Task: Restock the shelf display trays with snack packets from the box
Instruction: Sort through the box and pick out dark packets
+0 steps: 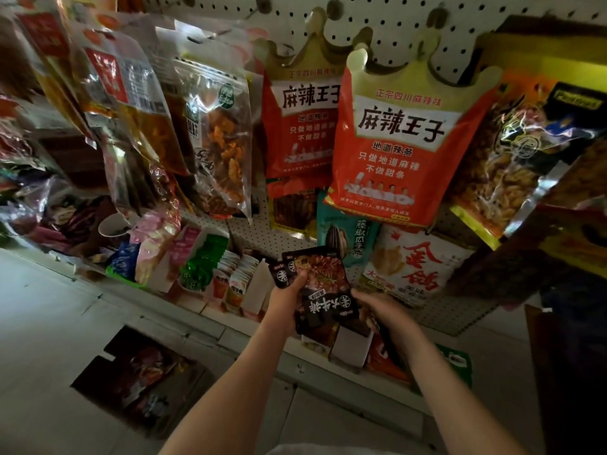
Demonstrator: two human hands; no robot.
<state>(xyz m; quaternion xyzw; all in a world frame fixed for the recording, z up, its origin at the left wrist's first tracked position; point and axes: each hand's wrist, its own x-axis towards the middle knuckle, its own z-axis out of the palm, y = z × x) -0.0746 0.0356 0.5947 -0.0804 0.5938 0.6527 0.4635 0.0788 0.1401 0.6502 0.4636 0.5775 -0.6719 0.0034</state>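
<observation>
Two hands are at work over the low shelf, and the job looks roughly mid-way. Nearest, on the floor at lower left, the open box (193, 379) has a layer of dark packets (144, 366) in it, so stock remains to be moved.

Above it, both bare forearms reach forward to the shelf edge (197, 323). The left hand (285, 292) has its fingers curled round a small fan of black snack packets (323, 290), held upright just above the front row of trays. The right hand (381, 310) sits against the lower right corner of the front packet with its fingers bent downward. I cannot tell whether it pinches that packet, holds something darker beneath, or only steadies the bunch.

Directly below the hands, a white cardboard display tray (349, 346) shows a bare front and looks partly filled, which I take to be the slot being loaded.

Further left along the shelf, neighbouring trays of green packets (203, 264) and orange-and-white sachets (236, 280) stand packed upright and seem finished.

Behind, large red crown-topped bags (394, 142) and clear bags of fried snacks (226, 142) hang from the pegboard (427, 21).

What is left, by my reading, is seating this handful and emptying the box.
</observation>
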